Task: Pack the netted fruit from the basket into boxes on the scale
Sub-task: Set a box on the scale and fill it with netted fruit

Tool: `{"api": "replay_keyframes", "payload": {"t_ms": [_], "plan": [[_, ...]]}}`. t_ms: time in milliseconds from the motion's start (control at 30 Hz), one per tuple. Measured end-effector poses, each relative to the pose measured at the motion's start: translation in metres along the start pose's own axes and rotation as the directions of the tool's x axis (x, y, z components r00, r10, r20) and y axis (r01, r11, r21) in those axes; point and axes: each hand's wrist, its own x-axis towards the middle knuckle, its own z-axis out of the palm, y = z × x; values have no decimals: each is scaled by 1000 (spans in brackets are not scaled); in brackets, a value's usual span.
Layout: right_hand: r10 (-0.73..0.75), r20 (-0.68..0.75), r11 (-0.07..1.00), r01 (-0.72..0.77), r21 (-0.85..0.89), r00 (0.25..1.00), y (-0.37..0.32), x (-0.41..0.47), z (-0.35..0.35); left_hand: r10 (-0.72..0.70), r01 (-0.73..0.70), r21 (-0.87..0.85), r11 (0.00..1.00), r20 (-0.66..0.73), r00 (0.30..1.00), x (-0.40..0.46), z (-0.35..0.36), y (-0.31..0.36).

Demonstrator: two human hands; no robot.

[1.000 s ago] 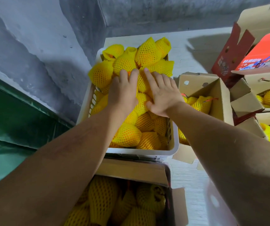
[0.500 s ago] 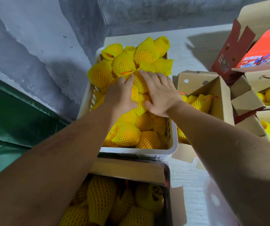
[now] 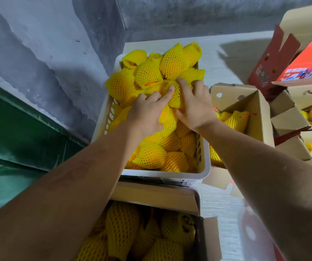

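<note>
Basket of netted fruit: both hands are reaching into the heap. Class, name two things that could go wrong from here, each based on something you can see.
1. The fruit at the far end is heaped above the basket rim; pulling one from the middle, where the left hand and right hand are, may send others rolling out.
2. The loose foam nets could slip off when grabbed, leaving fruit unprotected.

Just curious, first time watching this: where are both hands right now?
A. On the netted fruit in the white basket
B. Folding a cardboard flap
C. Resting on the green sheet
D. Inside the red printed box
A: the left hand and right hand both lie on netted fruit piled in the white basket.
</note>
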Motion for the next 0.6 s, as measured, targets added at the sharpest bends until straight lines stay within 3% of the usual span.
{"api": "replay_keyframes", "payload": {"t_ms": [100,200,300,367,433,533,600], "plan": [[3,-18,992,0,128,1000,3,2,1,73,-73,44,996,4,997,-2,-6,6],[-3,-33,947,14,320,999,5,-2,-1,168,-166,34,986,-75,983,-12,-20,15],[67,-96,893,-17,450,993,2,-16,-11,108,-150,-189,970,-213,971,-37,-29,27],[124,-175,847,-12,531,977,-9,-31,-22,-45,-91,-510,856,-248,968,-55,-34,30],[162,-175,725,3,689,971,-28,-50,-42,-163,-20,-776,630,-158,974,-76,-45,29],[121,-31,563,-43,825,992,-68,-79,-82,-25,-56,-930,363,-70,997,-118,-70,27],[35,54,483,-64,873,998,-98,-99,-112,57,-144,-932,333,-132,990,-158,-92,23]]}}
